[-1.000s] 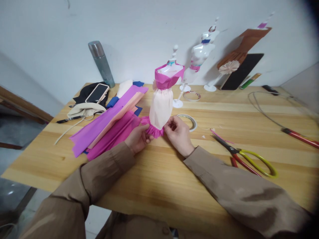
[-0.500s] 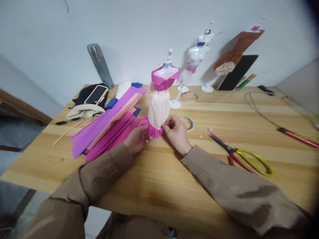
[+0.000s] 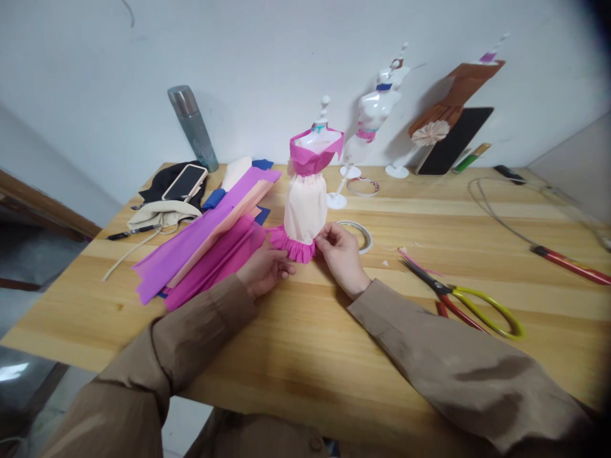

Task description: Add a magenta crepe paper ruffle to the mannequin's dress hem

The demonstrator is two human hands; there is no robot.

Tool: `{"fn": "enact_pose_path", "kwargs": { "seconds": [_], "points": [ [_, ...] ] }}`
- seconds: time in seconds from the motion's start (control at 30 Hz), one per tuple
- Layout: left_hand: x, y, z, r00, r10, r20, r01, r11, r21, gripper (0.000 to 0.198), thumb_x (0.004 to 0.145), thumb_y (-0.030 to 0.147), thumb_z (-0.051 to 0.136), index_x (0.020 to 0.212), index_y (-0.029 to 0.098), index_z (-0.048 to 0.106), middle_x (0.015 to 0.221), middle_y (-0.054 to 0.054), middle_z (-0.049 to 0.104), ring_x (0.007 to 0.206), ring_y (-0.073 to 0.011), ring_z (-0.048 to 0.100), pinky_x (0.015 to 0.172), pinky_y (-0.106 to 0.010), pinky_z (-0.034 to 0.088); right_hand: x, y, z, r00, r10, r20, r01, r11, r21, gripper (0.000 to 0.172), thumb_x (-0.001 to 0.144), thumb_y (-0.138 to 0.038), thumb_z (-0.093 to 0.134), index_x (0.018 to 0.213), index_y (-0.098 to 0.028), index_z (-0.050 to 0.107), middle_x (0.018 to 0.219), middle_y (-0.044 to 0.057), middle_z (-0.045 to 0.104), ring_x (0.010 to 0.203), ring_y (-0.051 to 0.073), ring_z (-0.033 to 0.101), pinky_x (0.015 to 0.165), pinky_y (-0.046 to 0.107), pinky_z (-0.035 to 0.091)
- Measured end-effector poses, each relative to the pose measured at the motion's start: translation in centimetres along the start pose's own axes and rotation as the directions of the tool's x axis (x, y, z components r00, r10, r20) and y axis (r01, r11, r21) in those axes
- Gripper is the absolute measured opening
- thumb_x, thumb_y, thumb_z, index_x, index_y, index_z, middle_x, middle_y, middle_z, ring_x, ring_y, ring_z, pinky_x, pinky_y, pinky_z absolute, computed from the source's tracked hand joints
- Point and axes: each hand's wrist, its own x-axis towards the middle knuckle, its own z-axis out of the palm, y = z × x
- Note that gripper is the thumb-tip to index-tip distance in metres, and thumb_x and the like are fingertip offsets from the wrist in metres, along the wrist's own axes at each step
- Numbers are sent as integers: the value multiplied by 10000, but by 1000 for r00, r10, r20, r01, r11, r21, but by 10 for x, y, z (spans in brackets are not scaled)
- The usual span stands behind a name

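Bodice [image 3: 312, 159] and skirt [image 3: 305, 207] already clothe the dress form [image 3: 321, 135]; the pink ruffle [image 3: 301, 251] spans the front hem, rear progress hidden; right hand [image 3: 342, 256] pinches one side; left hand [image 3: 262, 268] at the other, grip unclear.

Grey bottle [image 3: 195, 133] near wall [image 3: 267, 57]; phone [image 3: 185, 183] behind beige pouch [image 3: 153, 214]; black pen [image 3: 125, 234] alongside

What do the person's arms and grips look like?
The left sleeve and right sleeve are long, plain and brown, with wrinkles and soft folds. The left grip and right grip are bare, with no gloves.
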Motion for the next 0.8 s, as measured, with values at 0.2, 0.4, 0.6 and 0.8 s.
{"fn": "enact_pose_path", "kwargs": {
  "seconds": [0.2, 0.4, 0.6, 0.8],
  "points": [
    [-1, -2, -2, 1000, 5, 14, -6, 999, 37, 171, 821, 1, 493, 757, 154, 536, 558, 27, 564, 403, -63, 542, 354, -139, 312, -1, -2, 0, 1000, -7, -11, 7, 1000, 1, 42, 688, -230, 566, 677, -211, 531, 614, -13, 562, 550, 135, 500, 561, 282, 419],
    [-3, -2, 1, 1000, 6, 14, -6, 1000, 16, 145, 777, 19, 573, 780, 160, 543, 580, 38, 568, 442, -73, 575, 377, -137, 335, -2, -5, 0, 1000, -14, -22, 14, 1000, -14, 59, 679, -246, 584, 695, -204, 546, 652, -1, 592, 571, 136, 524, 579, 287, 439],
    [-7, -4, 3, 999, -18, -44, 17, 999, -28, 149, 782, 42, 597, 688, 142, 539, 550, 18, 569, 473, -69, 566, 396, -133, 345, -3, -5, -2, 1000, -4, -25, 4, 1000, -31, 84, 687, -257, 600, 738, -195, 574, 674, 11, 608, 586, 143, 544, 575, 289, 447],
    [-11, -10, 7, 992, 59, -112, -70, 992, -103, 182, 718, 36, 674, 758, 164, 551, 597, 54, 584, 481, -52, 574, 386, -120, 336, -5, -11, -2, 1000, 0, -11, -1, 998, -70, 78, 684, -261, 613, 683, -194, 574, 623, 0, 588, 555, 135, 511, 555, 281, 424]
  ]
}}
